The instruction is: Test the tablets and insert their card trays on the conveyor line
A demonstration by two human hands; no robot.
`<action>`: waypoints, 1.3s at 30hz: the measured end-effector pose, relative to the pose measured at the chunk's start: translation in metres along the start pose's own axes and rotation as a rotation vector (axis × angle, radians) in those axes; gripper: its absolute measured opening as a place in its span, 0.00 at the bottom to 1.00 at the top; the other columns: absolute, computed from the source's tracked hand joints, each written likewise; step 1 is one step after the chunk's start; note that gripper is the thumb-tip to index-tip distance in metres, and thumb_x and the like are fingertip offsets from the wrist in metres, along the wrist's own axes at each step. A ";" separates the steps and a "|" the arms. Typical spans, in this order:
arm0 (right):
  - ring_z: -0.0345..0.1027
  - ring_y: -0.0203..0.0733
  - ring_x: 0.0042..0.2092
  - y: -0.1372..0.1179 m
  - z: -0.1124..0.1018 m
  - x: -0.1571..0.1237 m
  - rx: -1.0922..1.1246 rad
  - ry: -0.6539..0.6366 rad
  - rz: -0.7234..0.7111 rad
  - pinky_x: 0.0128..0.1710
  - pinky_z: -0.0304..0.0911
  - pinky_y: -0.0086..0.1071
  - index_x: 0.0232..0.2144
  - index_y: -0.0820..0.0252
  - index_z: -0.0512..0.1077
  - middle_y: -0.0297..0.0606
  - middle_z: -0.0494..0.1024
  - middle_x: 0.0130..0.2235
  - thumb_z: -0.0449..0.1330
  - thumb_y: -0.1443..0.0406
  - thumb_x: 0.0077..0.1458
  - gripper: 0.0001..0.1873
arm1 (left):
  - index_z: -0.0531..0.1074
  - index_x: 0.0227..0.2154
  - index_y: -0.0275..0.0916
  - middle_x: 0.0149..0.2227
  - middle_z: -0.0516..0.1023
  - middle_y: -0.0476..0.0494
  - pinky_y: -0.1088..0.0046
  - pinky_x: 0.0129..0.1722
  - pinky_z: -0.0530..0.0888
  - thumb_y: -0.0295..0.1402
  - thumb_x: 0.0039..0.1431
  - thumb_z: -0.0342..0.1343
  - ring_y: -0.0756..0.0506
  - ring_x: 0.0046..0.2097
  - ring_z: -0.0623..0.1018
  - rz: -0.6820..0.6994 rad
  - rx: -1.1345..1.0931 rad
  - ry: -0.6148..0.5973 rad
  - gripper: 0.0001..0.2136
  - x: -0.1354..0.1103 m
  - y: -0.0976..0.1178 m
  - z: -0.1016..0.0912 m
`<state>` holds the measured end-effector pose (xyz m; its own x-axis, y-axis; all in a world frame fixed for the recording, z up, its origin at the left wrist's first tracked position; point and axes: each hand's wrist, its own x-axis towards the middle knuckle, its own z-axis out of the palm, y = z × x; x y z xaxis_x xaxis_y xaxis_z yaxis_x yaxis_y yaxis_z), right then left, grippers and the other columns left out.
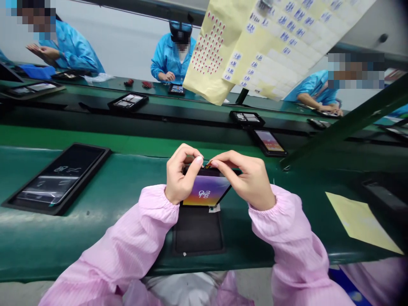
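A tablet (207, 190) with a lit purple-to-orange screen stands tilted up, its lower edge near a black tray (199, 233). My left hand (184, 175) is closed around its upper left corner, thumb at the top edge. With thumb and forefinger, my right hand (245, 174) pinches a small black-and-orange piece (208, 165) at the tablet's top edge. I cannot make out what kind of part it is, or whether it sits in the edge. A small white tab (214, 208) shows below the screen.
Another tablet (63, 174) lies in a black tray on the left. Yellow paper (363, 221) is on the right of the green bench (127, 238). Behind, trays with devices (248, 118) line a dark conveyor. A slanted green post (344, 123) and hanging sheets (210, 51) stand ahead; co-workers sit beyond.
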<state>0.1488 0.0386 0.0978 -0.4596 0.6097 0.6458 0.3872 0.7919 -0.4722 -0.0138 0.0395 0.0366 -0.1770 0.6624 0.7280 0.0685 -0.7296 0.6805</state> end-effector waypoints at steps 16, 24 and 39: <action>0.74 0.34 0.33 -0.011 -0.007 0.005 -0.238 -0.154 -0.166 0.35 0.67 0.25 0.35 0.59 0.72 0.35 0.80 0.33 0.54 0.69 0.62 0.06 | 0.68 0.30 0.39 0.29 0.67 0.50 0.74 0.25 0.69 0.33 0.60 0.54 0.52 0.26 0.70 0.003 -0.022 0.066 0.05 -0.005 0.003 0.002; 0.73 0.35 0.32 -0.012 -0.008 0.007 -0.346 -0.279 -0.162 0.33 0.64 0.26 0.33 0.60 0.71 0.37 0.79 0.33 0.52 0.67 0.64 0.09 | 0.69 0.29 0.39 0.29 0.67 0.49 0.73 0.24 0.67 0.32 0.60 0.54 0.52 0.26 0.70 0.011 -0.030 0.080 0.05 -0.005 0.004 0.002; 0.72 0.35 0.32 -0.010 -0.005 0.008 -0.315 -0.312 -0.134 0.32 0.64 0.26 0.32 0.58 0.71 0.36 0.79 0.33 0.52 0.68 0.64 0.10 | 0.67 0.28 0.40 0.28 0.67 0.48 0.71 0.23 0.67 0.35 0.60 0.54 0.51 0.25 0.68 0.028 0.037 0.119 0.07 -0.004 0.002 0.004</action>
<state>0.1455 0.0353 0.1109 -0.7221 0.5215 0.4545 0.5098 0.8453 -0.1599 -0.0088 0.0365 0.0352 -0.2897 0.6155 0.7330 0.1110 -0.7390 0.6645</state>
